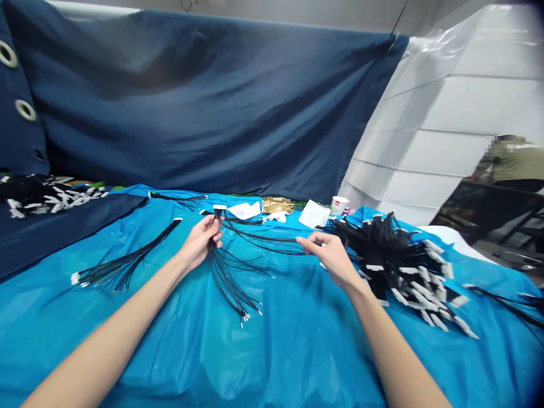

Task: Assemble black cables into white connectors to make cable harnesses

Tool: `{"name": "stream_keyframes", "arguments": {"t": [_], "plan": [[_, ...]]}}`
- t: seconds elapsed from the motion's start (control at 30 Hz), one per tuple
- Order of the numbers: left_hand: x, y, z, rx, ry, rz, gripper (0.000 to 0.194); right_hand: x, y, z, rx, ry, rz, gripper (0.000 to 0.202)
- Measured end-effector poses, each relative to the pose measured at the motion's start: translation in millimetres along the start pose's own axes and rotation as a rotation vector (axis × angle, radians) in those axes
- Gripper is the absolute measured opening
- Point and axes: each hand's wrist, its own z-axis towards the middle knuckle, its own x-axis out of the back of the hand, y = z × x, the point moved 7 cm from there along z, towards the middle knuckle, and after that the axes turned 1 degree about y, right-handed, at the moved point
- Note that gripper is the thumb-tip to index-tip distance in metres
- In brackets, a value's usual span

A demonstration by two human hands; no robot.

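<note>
Black cable bundle [216, 266] is held up over the blue-covered tabletop [289, 351], pinched pretty snugly by the left hand [199, 241] just below its white connector [220, 207]. A few wires [263, 237] are stretched sideways, nipped between the right hand's [334, 258] thumb and finger. More cables are piled [395, 249] just beside that one.

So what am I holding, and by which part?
Your left fingers grip a bundle of thin black wires just below its white rectangular connector; your right fingers pinch a few strands farther along.
</note>
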Motion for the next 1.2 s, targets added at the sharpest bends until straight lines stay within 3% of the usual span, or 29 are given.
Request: {"name": "stream_keyframes", "arguments": {"t": [0.17,0.3,0.5,0.63,0.77,0.93,1.03,1.2], "plan": [[8.4,1.2,1.5,-0.042,0.097,0.005,0.030,0.6,7.2,1.1,-0.118,-0.002,0.412,0.028],[-1.0,-4.0,-1.9,0.011,0.029,-0.055,0.022,5.9,7.6,3.1,-0.066,0.118,0.518,0.023],[-34.9,-15.7,-15.0,0.224,-0.121,-0.268,0.012,19.3,-4.4,1.2,0.095,0.343,0.761,0.021],[-66.3,-13.7,-27.5,0.376,-0.165,-0.439,0.008,21.3,-0.7,2.5,0.028,0.373,0.938,0.023],[-100.2,-12.7,-44.6,0.554,-0.188,-0.550,0.012,9.8,5.6,3.3,-0.134,0.292,1.129,0.024],[-128.3,-15.8,-65.2,0.682,-0.164,-0.583,0.017,-22.2,-11.9,-5.2,-0.166,-0.003,1.202,0.023],[-134.9,-19.7,-71.7,0.648,-0.153,-0.541,0.011,-47.8,-16.9,-14.2,-0.206,-0.156,1.096,0.034],[-125.9,-42.3,-70.8,0.501,-0.103,-0.437,0.029,-75.0,1.6,-22.1,-0.312,-0.131,0.910,0.046]]}}
